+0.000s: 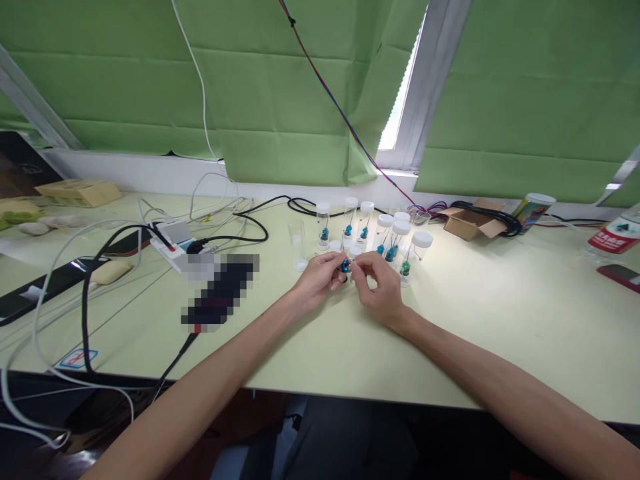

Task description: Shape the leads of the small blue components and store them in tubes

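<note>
On the left I see an open clear tube (297, 241) standing on the table (480, 307). Next, the left hand (320, 278) pinches a small blue piece (345, 266), in front of the capped tubes (367, 220). The piece looks light, stiff and perhaps fragile, so it is better to take it by its sides. The right hand (379, 285) has its fingertips close beside it; if they grip something, I cannot tell
</note>
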A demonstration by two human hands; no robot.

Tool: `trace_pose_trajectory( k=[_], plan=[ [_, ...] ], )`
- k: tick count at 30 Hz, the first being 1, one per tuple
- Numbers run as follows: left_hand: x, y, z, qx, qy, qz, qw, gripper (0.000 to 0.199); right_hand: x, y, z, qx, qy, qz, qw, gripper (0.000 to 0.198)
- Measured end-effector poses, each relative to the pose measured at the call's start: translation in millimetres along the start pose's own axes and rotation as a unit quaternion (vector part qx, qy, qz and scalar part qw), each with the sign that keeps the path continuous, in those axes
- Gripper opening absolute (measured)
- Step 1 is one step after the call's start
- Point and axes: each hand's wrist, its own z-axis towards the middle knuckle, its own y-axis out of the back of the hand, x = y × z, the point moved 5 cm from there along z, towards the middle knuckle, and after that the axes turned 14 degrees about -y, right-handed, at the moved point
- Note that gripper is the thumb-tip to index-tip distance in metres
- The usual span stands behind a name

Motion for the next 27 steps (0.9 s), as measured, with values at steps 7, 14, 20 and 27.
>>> trace_pose_trajectory(
  k=[7,14,20,27],
  plan=[
    [-0.8,-1.5,-0.6,-0.002,-0.004,-0.011,1.0,0.025,1.6,2.0,-0.5,-0.015,0.003,0.015,1.0,0.012],
    [-2.2,-1.3,-1.6,0.001,-0.005,-0.007,1.0,0.024,7.0,1.8,-0.7,-0.008,0.022,0.025,0.999,0.012],
    [-2.0,-0.8,-2.4,0.005,-0.012,-0.001,1.0,0.027,5.5,0.6,-0.5,0.008,0.016,0.014,1.0,0.011],
    [-3.2,-1.9,-2.9,-0.004,-0.008,0.001,1.0,0.026,0.6,-1.2,-1.1,0.017,0.005,0.024,1.0,0.012]
  ],
)
